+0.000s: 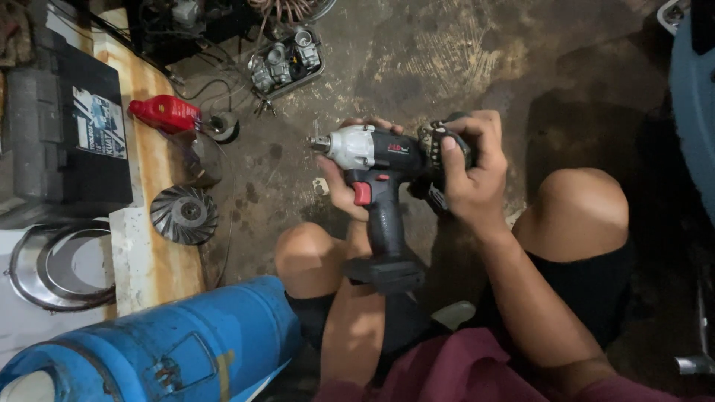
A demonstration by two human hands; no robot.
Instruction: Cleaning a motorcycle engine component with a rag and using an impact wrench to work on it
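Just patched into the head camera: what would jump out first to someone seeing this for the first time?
At centre, both hands grip a cordless impact wrench above the bare knees: the left hand at its handle near the red trigger, the right hand clasping its rear end. Lower left lies a big blue cylinder. On the dirty floor to the left sit a red container and a finned metal disc.
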